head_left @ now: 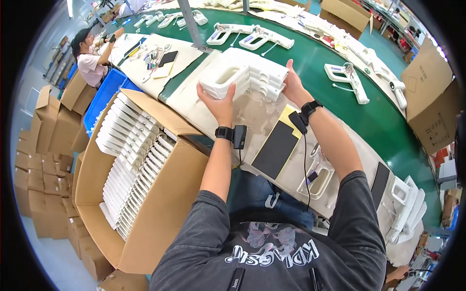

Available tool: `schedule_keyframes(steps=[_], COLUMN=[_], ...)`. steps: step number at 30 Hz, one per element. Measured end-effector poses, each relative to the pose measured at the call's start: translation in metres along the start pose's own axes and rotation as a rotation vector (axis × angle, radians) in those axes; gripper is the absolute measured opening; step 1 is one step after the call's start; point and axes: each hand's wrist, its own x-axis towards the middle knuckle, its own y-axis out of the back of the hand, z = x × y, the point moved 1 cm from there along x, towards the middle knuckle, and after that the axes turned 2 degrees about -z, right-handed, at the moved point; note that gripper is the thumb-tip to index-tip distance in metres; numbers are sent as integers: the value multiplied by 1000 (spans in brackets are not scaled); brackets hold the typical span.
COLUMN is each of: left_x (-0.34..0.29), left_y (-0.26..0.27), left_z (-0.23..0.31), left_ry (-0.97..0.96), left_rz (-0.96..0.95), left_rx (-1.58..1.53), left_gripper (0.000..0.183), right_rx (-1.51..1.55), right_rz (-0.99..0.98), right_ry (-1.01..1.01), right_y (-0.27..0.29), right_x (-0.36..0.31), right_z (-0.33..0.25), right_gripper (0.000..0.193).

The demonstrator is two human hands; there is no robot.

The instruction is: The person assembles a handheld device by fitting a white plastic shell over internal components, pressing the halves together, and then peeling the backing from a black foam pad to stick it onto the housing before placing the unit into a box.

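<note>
Both hands clasp a stack of white gun-shaped plastic shells from its two ends, over the covered worktable. Around the left end, by the looped handle, curl the fingers of my left hand. My right hand presses its palm and thumb against the other end, its fingers partly hidden behind the stack. Just below the stack lies a black foam sheet on yellow backing. To its right a white shell half with wires rests near the table edge.
At my left stands an open carton packed with white shells, with a blue bin behind it. Beyond the table runs a green conveyor carrying several white toy-gun bodies. A co-worker sits at far left.
</note>
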Motion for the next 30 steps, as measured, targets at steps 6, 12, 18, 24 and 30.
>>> schedule_keyframes(steps=[6,12,18,24,30], left_x=[-20,-25,-46,-71,75], left_y=[28,44,50,104,308], left_z=[-6,-1,34,172,275], left_ry=[55,98,93,86,-3], left_rz=[-86,-157,-190,-811,-396], left_rx=[85,380,487,494,847], left_gripper=[109,116,125,57,42], right_rx=[-239,-657,-1331,-1620,-1334], right_rz=[5,-9,-46,-212,-575], right_ry=[33,295,670,862,651], right_y=[24,15,-37,-68,-99], right_x=[23,-13,-72,-120,-196], right_z=[18,-24,-46,-43,-50], right_gripper=[84,68,62,65,47])
